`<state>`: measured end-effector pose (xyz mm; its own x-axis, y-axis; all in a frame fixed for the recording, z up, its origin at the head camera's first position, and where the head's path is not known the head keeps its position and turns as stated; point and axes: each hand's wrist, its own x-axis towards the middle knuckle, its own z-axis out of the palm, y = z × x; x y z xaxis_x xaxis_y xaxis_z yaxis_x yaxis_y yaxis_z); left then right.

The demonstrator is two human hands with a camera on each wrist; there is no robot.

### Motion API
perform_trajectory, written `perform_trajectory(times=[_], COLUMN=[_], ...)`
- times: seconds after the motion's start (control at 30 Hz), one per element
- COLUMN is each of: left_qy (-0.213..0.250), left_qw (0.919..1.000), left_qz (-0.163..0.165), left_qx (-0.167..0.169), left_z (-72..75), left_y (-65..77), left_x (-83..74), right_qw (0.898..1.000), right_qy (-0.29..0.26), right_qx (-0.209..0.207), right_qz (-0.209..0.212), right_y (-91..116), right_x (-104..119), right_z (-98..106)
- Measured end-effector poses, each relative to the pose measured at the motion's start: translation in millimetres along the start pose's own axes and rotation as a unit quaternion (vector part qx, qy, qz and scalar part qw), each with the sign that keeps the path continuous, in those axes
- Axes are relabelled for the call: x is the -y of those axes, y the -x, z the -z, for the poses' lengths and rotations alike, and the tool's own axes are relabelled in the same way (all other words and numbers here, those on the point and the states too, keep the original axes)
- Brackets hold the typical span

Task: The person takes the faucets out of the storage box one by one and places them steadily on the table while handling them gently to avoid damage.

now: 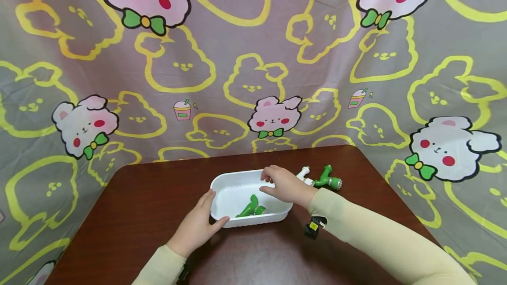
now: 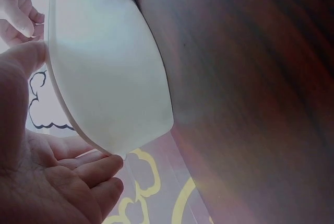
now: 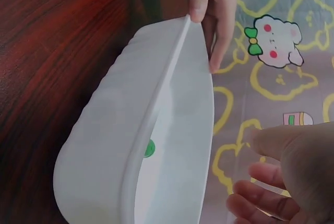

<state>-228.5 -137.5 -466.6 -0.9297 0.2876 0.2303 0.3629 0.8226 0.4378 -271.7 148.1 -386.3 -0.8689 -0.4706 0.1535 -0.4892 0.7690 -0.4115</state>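
Note:
A white oblong plastic basin (image 1: 247, 221) sits on the table, a green faucet (image 1: 250, 207) lying inside near its front wall. My left hand (image 1: 198, 225) holds the basin's left end, thumb on the near rim and fingers along the end wall; the left wrist view shows this grip on the white rim (image 2: 65, 112). Over the basin's right end hovers my right hand (image 1: 283, 184), fingers loosely bent and holding nothing. To the right of that hand lie another green faucet (image 1: 328, 179) and a white faucet (image 1: 303, 173), partly hidden by the hand.
The dark brown wooden table (image 1: 158, 197) carries all of this. Behind and around it hangs a printed cloth (image 1: 222, 78) with cartoon animals. A small black device (image 1: 313, 228) is strapped at the right wrist.

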Motion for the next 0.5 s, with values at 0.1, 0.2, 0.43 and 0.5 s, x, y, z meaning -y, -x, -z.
perform_trajectory(times=[0.1, 0.2, 0.43, 0.5], left_qy=[0.000, -0.001, 0.000, 0.000], left_qw=[1.0000, 1.0000, 1.0000, 1.0000], left_qz=[-0.001, -0.003, -0.002, -0.003], left_qx=[-0.001, -0.005, -0.004, -0.005], left_z=[-0.1, -0.1, -0.4, -0.6], left_y=[0.5, 1.3, 1.2, 1.2], left_x=[-0.3, 0.1, 1.1, 1.2], right_qw=[1.000, 1.000, 0.998, 0.997], right_qy=[0.006, 0.007, 0.033, 0.036], right_qx=[0.009, 0.016, 0.010, 0.007], right_qz=[-0.002, -0.004, 0.056, 0.072], right_y=[-1.2, -2.6, -3.9, -3.5], right_x=[3.1, 5.4, 4.2, 3.2], right_z=[-1.6, -3.5, -15.9, -20.7])
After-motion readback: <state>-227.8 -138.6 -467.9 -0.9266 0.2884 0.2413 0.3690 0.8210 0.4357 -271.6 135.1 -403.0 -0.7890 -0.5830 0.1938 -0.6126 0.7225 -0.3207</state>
